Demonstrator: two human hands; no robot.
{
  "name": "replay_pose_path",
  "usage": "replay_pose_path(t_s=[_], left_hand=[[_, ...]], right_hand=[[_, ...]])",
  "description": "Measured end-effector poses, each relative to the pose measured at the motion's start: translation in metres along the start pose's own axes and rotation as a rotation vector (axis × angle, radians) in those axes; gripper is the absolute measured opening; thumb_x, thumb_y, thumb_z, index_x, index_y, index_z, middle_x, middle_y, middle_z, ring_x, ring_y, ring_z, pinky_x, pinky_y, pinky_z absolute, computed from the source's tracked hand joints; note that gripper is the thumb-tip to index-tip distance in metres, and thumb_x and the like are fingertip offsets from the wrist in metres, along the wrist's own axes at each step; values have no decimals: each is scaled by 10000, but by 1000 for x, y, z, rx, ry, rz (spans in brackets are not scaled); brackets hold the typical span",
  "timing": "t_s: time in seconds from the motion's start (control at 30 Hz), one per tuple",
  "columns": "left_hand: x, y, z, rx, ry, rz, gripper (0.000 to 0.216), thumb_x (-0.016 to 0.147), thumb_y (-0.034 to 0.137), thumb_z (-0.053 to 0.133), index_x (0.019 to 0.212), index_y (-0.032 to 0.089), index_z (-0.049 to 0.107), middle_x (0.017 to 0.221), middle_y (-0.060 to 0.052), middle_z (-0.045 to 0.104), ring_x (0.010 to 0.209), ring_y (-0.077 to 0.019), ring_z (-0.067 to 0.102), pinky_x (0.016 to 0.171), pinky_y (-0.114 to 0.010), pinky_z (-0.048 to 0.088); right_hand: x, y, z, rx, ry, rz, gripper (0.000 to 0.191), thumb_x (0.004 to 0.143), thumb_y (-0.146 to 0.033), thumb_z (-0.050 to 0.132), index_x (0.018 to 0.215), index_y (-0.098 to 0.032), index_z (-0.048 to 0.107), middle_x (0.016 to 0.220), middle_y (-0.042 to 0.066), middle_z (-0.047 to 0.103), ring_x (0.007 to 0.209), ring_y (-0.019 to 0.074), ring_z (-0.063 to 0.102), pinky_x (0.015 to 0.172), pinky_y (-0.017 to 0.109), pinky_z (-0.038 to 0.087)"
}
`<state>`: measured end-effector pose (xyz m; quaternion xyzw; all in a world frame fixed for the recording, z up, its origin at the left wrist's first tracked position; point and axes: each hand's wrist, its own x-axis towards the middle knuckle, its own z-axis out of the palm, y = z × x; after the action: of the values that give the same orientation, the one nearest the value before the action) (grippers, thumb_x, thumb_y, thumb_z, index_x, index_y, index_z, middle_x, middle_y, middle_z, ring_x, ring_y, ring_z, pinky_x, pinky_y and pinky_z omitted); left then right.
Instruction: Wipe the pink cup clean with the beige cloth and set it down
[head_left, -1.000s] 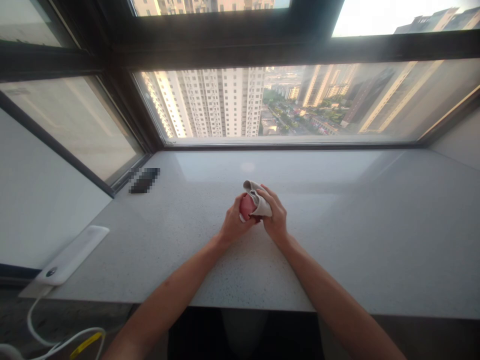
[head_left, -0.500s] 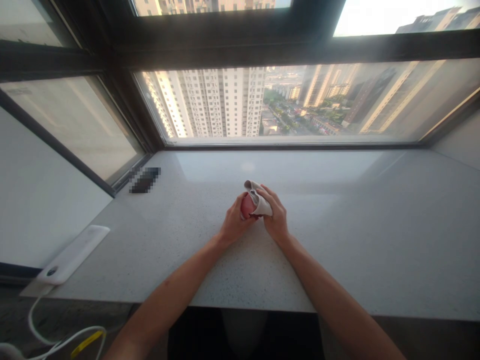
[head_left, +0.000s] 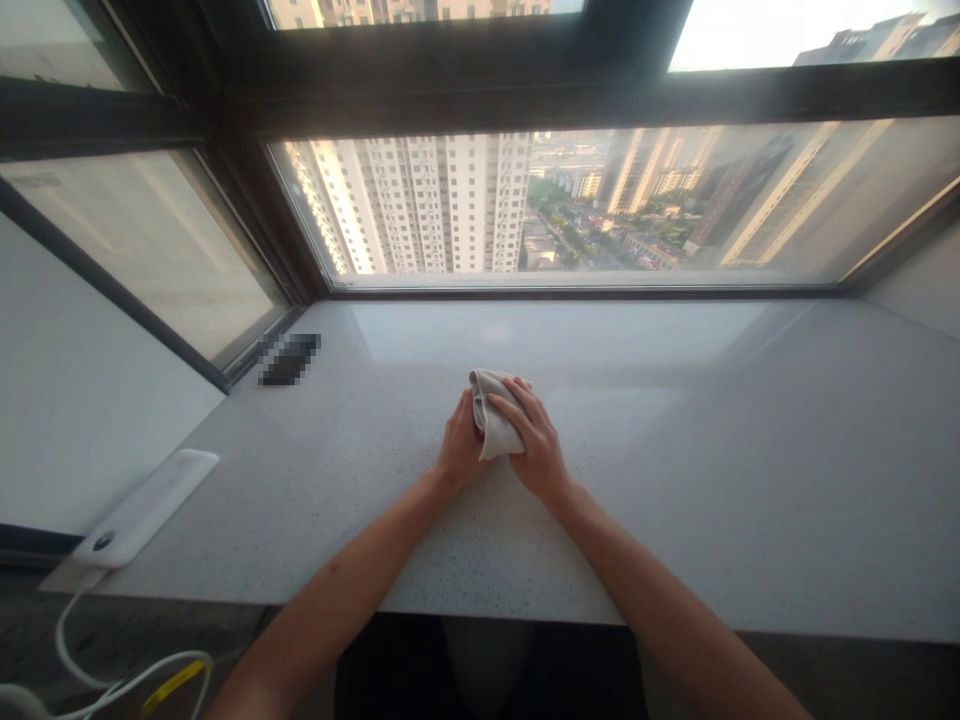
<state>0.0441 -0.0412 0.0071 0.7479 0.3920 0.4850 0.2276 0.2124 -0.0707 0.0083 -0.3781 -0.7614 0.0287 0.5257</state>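
A light grey cloth [head_left: 501, 440] lies folded over a red rounded object [head_left: 478, 433], which is now mostly covered. What kind of object it is, I cannot make out. My right hand [head_left: 538, 440] grips the cloth from the right, its fingers pressed over the top. From the left, my left hand [head_left: 459, 445] is closed around the red object, with part of its fingers hidden behind the cloth. Both hands are together, just over the middle of the white speckled sill [head_left: 360, 440].
At the left edge of the sill lies a white power strip [head_left: 150, 508], its white cable [head_left: 71, 640] hanging down with a yellow tag [head_left: 174, 686]. A dark, pixelated item [head_left: 289, 360] sits at the back left. Behind is a dark-framed window [head_left: 562, 292].
My right hand has brought the cloth leftward and toward me across the red object, hiding most of it. The left hand has shifted slightly left.
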Motion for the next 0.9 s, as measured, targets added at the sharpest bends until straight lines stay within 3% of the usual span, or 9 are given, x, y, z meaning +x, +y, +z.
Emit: replay_pose_path(t_s=[0.2,0.33,0.43,0.5,0.57,0.63,0.73,0.8,0.9], left_hand=[[3,-2,1,12,33,-25,216,959,227,618,1171,188,622,1122,-121,742,1005,-286,724,936,-440,598],[1,-7,5,28,10,-18,255,960,269,651,1207,206,640,1164,-127,755,1047,-303,740,976,-457,608],[0,-3,9,45,14,-67,297,935,248,676,1227,212,641,1136,-111,765,1040,-300,750,958,-435,607],[0,3,11,73,38,-138,355,896,218,711,1241,213,631,1102,-90,769,997,-276,748,915,-405,602],[-1,7,12,79,64,-182,424,849,208,764,1248,223,623,1096,-69,770,972,-253,742,895,-384,598],[0,7,12,67,66,-184,421,846,215,777,1238,228,622,1092,-68,767,968,-252,739,901,-401,604],[0,3,11,37,56,-135,240,924,221,678,1161,217,641,1080,-99,760,991,-283,745,938,-473,619],[1,1,11,39,57,-117,180,952,227,634,1131,215,651,1104,-111,757,1022,-295,745,963,-493,618],[1,4,12,66,72,-156,278,908,225,697,1181,219,641,1082,-85,760,975,-273,743,910,-443,618]], right_hand=[[3,-14,-3,-100,-46,-12,744,913,-246,684,1622,-361,490,1752,61,398,1642,400,320,1319,697,300],[7,-16,-2,-156,-94,-52,788,855,-341,771,1598,-416,521,1774,26,362,1656,458,252,1333,748,154],[9,-12,5,-108,-71,28,710,939,-319,658,1625,-397,491,1729,55,444,1614,402,374,1311,673,298],[9,-7,11,-41,45,183,617,1019,-330,550,1632,-341,479,1634,108,558,1504,345,537,1225,575,464],[7,-4,14,15,157,319,535,1071,-365,478,1602,-303,507,1508,131,661,1363,310,658,1133,513,553],[6,-7,14,10,164,299,506,1075,-393,471,1566,-298,546,1506,133,659,1377,323,649,1154,532,536],[4,-14,11,-72,5,37,575,1000,-395,575,1572,-338,556,1660,94,527,1571,393,446,1310,645,316],[4,-15,10,-98,-72,-54,625,962,-370,622,1583,-365,548,1684,65,503,1606,404,386,1343,665,226],[4,-9,10,-29,19,120,554,1024,-330,532,1577,-341,546,1625,86,564,1520,340,517,1275,580,410]])
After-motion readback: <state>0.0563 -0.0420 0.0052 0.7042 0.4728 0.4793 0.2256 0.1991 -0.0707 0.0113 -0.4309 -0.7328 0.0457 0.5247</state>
